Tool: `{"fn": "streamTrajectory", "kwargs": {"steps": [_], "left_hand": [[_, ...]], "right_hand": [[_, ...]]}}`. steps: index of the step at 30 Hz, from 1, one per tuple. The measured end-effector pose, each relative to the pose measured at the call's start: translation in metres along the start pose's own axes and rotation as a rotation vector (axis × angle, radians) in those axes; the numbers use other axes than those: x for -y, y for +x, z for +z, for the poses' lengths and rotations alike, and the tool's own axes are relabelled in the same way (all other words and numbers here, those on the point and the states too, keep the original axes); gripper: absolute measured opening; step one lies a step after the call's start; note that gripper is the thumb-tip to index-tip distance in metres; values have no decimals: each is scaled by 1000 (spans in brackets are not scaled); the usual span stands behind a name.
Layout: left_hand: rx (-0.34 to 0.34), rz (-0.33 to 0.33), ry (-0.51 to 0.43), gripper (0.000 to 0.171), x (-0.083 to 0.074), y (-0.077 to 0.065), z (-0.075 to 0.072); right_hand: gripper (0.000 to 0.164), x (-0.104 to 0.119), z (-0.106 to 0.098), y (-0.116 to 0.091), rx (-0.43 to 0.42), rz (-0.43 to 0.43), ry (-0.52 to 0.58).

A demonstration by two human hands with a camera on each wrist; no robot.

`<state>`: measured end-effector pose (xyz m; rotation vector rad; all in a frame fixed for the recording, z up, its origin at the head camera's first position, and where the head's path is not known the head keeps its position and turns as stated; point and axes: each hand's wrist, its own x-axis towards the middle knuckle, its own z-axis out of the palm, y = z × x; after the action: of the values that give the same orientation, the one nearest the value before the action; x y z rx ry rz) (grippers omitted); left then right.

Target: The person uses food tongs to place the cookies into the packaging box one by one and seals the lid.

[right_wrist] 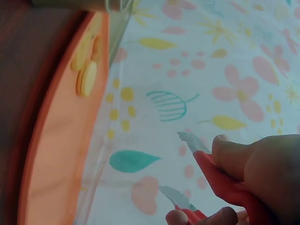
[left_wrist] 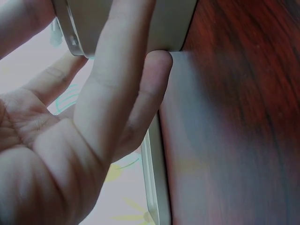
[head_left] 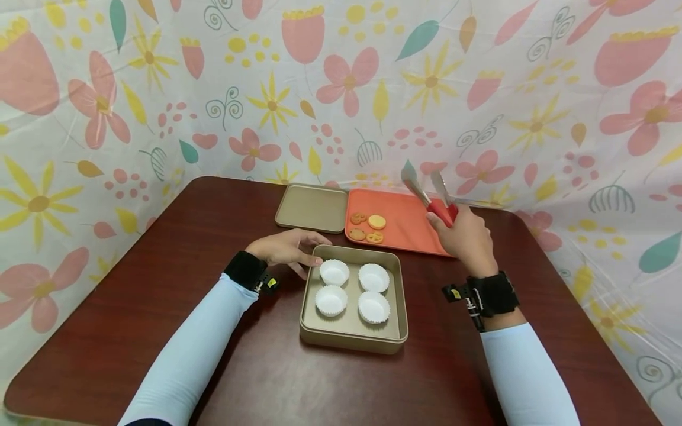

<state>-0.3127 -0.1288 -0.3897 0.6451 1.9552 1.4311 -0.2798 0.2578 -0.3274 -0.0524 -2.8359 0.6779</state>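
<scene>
My left hand (head_left: 285,248) touches the left wall of a square gold tin (head_left: 351,340), its fingers stretched along the side and the thumb at the rim. Inside the tin stand several white paper baking cups (head_left: 374,307) in two rows. My right hand (head_left: 469,239) grips a pair of tongs (head_left: 442,212) by their red handles, raised over the right part of an orange tray (head_left: 410,222). The metal tips point up and stand apart with nothing between them. On the tray's left end lie a round yellow cookie (head_left: 376,222), a brown cookie (head_left: 357,234) and pretzels (head_left: 375,237).
A flat gold lid (head_left: 311,207) lies at the back, left of the orange tray. The dark wooden table (head_left: 256,378) ends at a flower-printed curtain (head_left: 319,106) behind and at the sides.
</scene>
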Motion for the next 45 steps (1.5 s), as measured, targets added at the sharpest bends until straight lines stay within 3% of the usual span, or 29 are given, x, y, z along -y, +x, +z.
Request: {"fn": "streamTrajectory", "kwargs": {"steps": [18, 28, 37, 45], "left_hand": [[-9, -22, -7, 52, -1, 2, -1], [-9, -23, 4, 50, -3, 2, -2], [-5, -25, 8, 49, -3, 2, -3], [4, -13, 7, 49, -3, 2, -4]], "right_hand": [[79, 11, 18, 1, 36, -6, -32], [62, 13, 30, 3, 59, -81, -32], [51, 11, 43, 8, 156, -103, -58], [47, 3, 53, 13, 176, -126, -88]]}}
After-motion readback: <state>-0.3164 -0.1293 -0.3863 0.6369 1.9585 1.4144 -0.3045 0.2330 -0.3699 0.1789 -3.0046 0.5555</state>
